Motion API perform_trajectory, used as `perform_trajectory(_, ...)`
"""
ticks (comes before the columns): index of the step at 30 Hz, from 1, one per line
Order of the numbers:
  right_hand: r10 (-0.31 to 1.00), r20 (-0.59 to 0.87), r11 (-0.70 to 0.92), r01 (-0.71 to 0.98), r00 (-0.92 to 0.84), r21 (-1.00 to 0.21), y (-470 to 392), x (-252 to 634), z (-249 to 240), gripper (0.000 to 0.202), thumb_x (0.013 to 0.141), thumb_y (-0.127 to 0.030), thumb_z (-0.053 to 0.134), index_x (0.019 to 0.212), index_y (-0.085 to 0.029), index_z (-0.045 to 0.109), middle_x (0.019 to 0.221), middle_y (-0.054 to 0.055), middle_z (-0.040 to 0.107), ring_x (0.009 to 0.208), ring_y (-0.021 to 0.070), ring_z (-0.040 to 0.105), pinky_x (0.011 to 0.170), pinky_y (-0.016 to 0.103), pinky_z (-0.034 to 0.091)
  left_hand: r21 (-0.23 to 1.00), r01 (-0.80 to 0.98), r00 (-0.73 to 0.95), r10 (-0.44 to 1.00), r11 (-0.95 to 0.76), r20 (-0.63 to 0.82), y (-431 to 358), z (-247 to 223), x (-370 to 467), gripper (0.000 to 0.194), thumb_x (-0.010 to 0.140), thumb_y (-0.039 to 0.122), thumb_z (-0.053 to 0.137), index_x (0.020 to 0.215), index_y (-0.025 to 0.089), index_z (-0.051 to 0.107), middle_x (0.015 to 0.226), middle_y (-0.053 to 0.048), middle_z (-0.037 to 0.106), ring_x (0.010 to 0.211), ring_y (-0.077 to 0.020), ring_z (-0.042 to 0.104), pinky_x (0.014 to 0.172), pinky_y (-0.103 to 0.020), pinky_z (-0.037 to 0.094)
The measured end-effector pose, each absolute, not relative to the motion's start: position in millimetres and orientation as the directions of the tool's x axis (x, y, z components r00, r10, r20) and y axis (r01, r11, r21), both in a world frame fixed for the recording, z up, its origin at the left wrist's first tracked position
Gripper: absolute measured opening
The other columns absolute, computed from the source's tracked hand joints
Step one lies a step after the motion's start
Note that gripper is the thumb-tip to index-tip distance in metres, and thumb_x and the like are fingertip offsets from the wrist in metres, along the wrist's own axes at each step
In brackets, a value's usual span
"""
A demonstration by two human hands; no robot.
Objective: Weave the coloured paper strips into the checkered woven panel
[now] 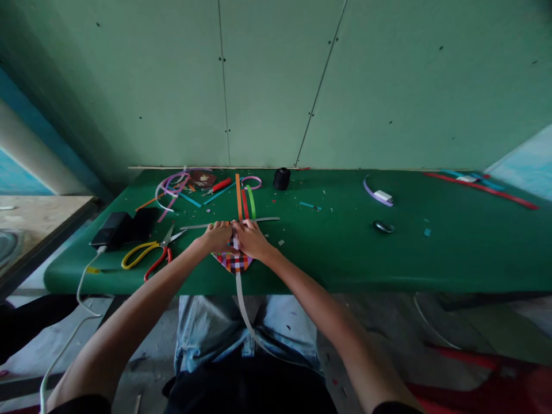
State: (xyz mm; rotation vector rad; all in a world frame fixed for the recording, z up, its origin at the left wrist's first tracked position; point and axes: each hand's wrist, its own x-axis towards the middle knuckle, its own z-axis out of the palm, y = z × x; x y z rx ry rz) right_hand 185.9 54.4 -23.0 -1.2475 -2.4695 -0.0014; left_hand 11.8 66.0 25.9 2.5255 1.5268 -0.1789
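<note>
A small checkered woven piece [235,264] of coloured strips lies at the front edge of the green table. My left hand [219,237] and my right hand [250,237] meet on its upper part, with fingers bent and pressed together on it. Orange [238,195], red and green strips [250,202] stick out beyond my fingers. A grey strip [267,219] runs crosswise under the fingertips. Another pale strip [242,305] hangs from the piece over the table edge to my lap. Exactly what the fingertips pinch is partly hidden.
Yellow-and-red scissors [159,248] lie left of my left hand, beside a black device [112,230] with a white cable. Behind are loose strips [172,187], a red-handled tool [221,185] and a black spool [282,179]. Further right lie a dark oval object [383,226] and red strips [495,192].
</note>
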Motion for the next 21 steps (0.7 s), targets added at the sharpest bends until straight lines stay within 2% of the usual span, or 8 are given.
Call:
perform_trajectory(3,0.771,0.353,0.608,0.778,-0.53,-0.157,54,185,-22,0.048,0.105,-0.023,0.047,0.151,-0.007,0.048,0.123,0.02,0.072,0.128,0.0351,0.052,0.103,0.046,0.039,0.048,0.889,0.457,0.871,-0.456,-0.182,61,24,8,0.092,0.076,0.071,0.076,0.142,0.011,0.055,0.139,-0.026,0.058,0.133,-0.0461,0.051,0.108,-0.055,0.042)
perform_trajectory(5,0.78,0.348,0.599,0.782,-0.52,-0.172,55,186,-22,0.047,0.105,-0.023,0.046,0.15,-0.008,0.049,0.12,0.019,0.073,0.127,0.0353,0.053,0.103,0.047,0.038,0.057,0.877,0.48,0.866,-0.477,-0.141,57,25,4,0.082,0.08,0.07,0.074,0.135,0.011,0.058,0.134,-0.025,0.06,0.13,-0.0446,0.054,0.105,-0.053,0.044)
perform_trajectory(10,0.81,0.266,0.582,0.77,-0.522,-0.261,64,191,-19,0.053,0.098,-0.018,0.056,0.15,-0.013,0.049,0.121,0.016,0.075,0.13,0.0341,0.052,0.104,0.044,0.038,0.255,0.751,0.628,0.778,-0.609,0.009,43,27,-6,0.041,0.092,0.056,0.069,0.104,0.017,0.067,0.111,-0.013,0.069,0.109,-0.0326,0.065,0.091,-0.041,0.051)
perform_trajectory(14,0.8,0.287,0.593,0.764,-0.526,-0.255,66,193,-22,0.051,0.098,-0.019,0.056,0.149,-0.012,0.05,0.123,0.015,0.074,0.127,0.0325,0.054,0.104,0.043,0.037,0.356,0.67,0.677,0.733,-0.652,0.067,25,24,-7,0.016,0.099,0.035,0.064,0.106,0.022,0.07,0.116,-0.009,0.07,0.112,-0.0245,0.066,0.096,-0.034,0.051)
perform_trajectory(17,0.783,0.337,0.606,0.762,-0.523,-0.227,61,192,-26,0.049,0.103,-0.022,0.05,0.151,-0.009,0.048,0.13,0.018,0.072,0.129,0.0328,0.052,0.105,0.045,0.037,0.376,0.655,0.671,0.733,-0.655,0.109,11,19,-5,0.018,0.103,0.026,0.055,0.104,0.023,0.073,0.114,-0.008,0.071,0.114,-0.0234,0.065,0.101,-0.035,0.049)
perform_trajectory(21,0.776,0.356,0.616,0.746,-0.521,-0.254,55,193,-23,0.045,0.108,-0.023,0.043,0.15,-0.011,0.05,0.147,0.018,0.063,0.131,0.0314,0.053,0.107,0.046,0.039,0.432,0.664,0.609,0.776,-0.611,0.161,0,18,-2,0.017,0.1,0.022,0.054,0.098,0.022,0.071,0.108,-0.009,0.07,0.111,-0.0242,0.065,0.102,-0.037,0.05)
